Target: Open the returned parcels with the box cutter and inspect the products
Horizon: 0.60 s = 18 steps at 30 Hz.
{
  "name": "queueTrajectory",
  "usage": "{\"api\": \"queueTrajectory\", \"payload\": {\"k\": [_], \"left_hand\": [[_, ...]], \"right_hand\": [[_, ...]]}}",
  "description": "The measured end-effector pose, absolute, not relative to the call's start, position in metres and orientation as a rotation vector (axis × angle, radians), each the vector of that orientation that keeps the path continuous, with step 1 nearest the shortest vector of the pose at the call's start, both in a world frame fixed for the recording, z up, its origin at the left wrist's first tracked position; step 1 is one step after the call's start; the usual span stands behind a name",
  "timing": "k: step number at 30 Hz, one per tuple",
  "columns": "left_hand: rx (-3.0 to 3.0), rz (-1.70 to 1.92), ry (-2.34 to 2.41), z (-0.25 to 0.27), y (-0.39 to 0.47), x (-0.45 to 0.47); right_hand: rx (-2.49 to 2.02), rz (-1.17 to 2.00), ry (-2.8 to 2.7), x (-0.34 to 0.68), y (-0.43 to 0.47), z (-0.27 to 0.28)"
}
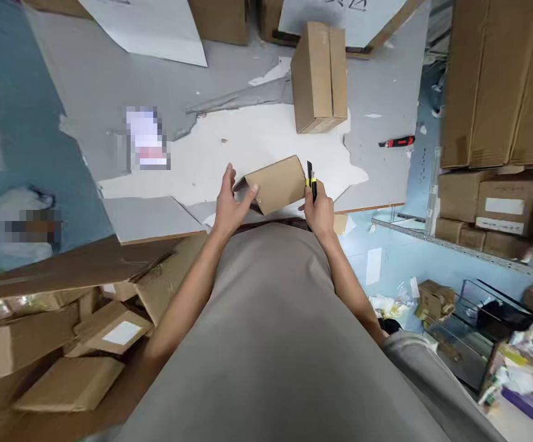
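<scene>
A small brown folded cardboard piece (278, 187), with an open left end, lies tilted near the table's front edge. My left hand (233, 205) is at that end, fingers spread apart and thumb touching the cardboard. At the other end, my right hand (319, 212) is closed around a black and yellow utility knife (313, 184). Its dark tip points away from me, close beside the cardboard's right edge. Some of the right fingers are hidden under the hand. Just beyond stands a closed brown carton (320, 77).
The grey table (363, 104) has a torn surface with a white patch. A red and black utility knife (398, 142) lies at right, a blurred-out item (147, 138) at left. Cartons (501, 80) fill the right shelf; more boxes (105, 328) are at lower left.
</scene>
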<state>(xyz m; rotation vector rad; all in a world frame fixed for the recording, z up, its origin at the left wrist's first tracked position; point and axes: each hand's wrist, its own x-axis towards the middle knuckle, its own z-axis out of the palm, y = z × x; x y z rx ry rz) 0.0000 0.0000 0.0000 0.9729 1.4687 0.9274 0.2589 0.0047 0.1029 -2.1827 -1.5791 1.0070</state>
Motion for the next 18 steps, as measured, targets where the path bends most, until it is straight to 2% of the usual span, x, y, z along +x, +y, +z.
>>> {"api": "queueTrajectory", "payload": {"k": [5,12,18], "left_hand": [[1.005,0.949,1.525,0.007,0.005,0.035],[1.029,0.976,1.664,0.022,0.007,0.040],[1.011,0.981,1.720,0.026,0.001,0.042]], "right_hand": [[-2.078,1.176,-1.570,0.276,0.006,0.103],[-1.967,1.371,-1.589,0.295,0.011,0.111],[-2.010,1.398,-1.800,0.293,0.017,0.115]]}}
